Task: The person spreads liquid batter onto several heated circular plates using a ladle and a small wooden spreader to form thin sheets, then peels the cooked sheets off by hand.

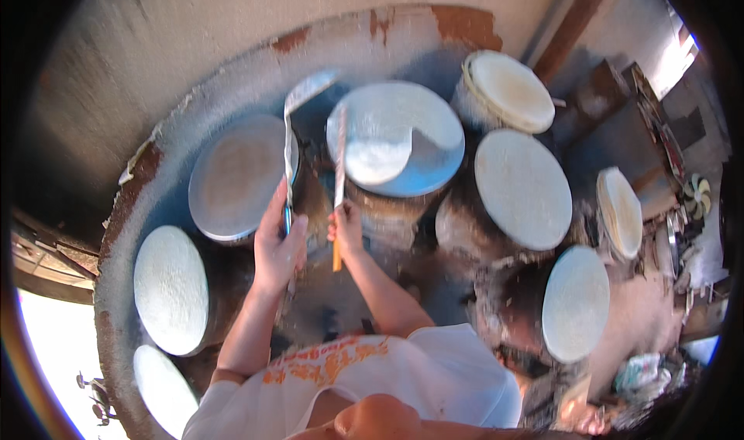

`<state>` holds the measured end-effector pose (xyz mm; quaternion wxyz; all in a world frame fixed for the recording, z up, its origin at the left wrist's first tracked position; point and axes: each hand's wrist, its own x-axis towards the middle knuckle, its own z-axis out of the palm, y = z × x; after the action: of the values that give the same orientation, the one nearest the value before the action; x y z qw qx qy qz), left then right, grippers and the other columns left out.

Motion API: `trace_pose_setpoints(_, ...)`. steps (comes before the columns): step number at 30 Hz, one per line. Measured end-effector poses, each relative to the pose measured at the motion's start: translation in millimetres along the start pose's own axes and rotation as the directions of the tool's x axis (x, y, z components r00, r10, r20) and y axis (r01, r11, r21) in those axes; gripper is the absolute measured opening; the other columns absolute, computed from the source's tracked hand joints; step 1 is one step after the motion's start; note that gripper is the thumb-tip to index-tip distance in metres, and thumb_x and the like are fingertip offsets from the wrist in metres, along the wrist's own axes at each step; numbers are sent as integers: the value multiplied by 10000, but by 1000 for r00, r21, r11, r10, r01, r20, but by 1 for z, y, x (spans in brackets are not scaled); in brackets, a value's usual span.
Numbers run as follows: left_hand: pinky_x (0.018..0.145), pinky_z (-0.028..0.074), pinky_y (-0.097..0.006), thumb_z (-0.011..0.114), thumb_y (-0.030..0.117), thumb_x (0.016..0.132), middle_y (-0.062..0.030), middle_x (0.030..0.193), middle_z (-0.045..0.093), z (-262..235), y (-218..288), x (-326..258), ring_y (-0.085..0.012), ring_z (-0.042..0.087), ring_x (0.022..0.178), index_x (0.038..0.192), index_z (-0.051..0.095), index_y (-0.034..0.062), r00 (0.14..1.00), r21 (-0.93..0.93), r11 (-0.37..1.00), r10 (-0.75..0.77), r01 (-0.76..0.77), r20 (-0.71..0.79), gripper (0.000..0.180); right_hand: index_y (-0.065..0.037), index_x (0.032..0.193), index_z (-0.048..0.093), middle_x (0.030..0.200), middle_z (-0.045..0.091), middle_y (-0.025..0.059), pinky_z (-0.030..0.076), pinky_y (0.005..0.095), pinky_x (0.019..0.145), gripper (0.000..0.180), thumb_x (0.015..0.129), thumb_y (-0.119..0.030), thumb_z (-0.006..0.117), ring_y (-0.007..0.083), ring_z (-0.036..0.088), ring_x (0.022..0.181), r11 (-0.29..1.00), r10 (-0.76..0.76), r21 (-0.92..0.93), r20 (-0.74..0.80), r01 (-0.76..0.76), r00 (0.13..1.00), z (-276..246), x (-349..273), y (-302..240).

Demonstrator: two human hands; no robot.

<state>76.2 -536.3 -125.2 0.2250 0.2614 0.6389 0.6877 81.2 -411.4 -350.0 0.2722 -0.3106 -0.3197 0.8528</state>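
My left hand [277,246] is closed around the handle of a long ladle [288,149]. The ladle's pale, blurred head hangs between the dark left griddle and the middle one. In my right hand [346,227] is a narrow wooden stick [339,172], gripped near its yellowish lower end. The stick's whitish upper part lies over the left edge of the round middle griddle [434,172]. White batter [380,157] covers much of that griddle, leaving a bare bluish-grey patch at its lower right. Motion blur hides whether the stick touches the batter.
A bare brownish griddle [236,180] stands left of the middle one. Several griddles covered in pale sheets surround me, including a right-hand griddle [523,188] and a left-hand griddle [170,289]. A curved wall [194,122] rises behind. A small fan [696,196] is far right.
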Motion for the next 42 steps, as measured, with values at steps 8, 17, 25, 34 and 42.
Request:
trace_pose_setpoints(8, 351, 307, -199, 523, -91, 844, 39, 582, 420, -29, 5, -2, -28, 351, 404, 1449, 297, 154, 995, 12, 999, 32, -34, 97, 691, -217, 1177, 445, 665, 453, -9, 270, 217, 378, 294, 919, -160, 573, 61, 373, 454, 996, -91, -46, -301, 81, 949, -29, -37, -35)
trace_pose_setpoints(17, 350, 306, -213, 537, -76, 846, 29, 602, 442, -20, -10, 18, -37, 358, 396, 1439, 305, 103, 991, 44, 999, -17, 11, 133, 661, -106, 1129, 555, 659, 536, 32, 352, 246, 342, 212, 926, -163, 539, 97, 439, 407, 965, 41, -246, -194, -90, 980, -85, -95, -49)
trace_pose_setpoints(25, 349, 306, -218, 546, -59, 847, 33, 557, 423, 28, -28, 42, -44, 359, 384, 1437, 317, 118, 956, 38, 998, -59, 50, 286, 657, -170, 1259, 557, 686, 553, -6, 360, 237, 382, 341, 928, -247, 535, 74, 439, 449, 812, -160, -584, -244, -13, 956, -158, -19, -173)
trace_pose_setpoints(34, 356, 314, -221, 540, -18, 869, 30, 588, 425, 64, -53, 84, -44, 361, 392, 1439, 318, 126, 916, 102, 984, -174, 147, 361, 629, -97, 1289, 522, 635, 537, 4, 323, 225, 378, 357, 944, -183, 492, 61, 384, 413, 849, -44, -527, -161, -48, 986, -198, -81, -183)
trace_pose_setpoints(42, 351, 310, -219, 529, 15, 885, 28, 602, 456, 135, -61, 93, -42, 362, 398, 1452, 285, 139, 863, 95, 973, -231, 211, 450, 629, -165, 1203, 559, 791, 628, 180, 494, 471, 660, 330, 885, -166, 471, 366, 620, 752, -8, -578, -999, 44, 48, 815, -146, -27, -216)
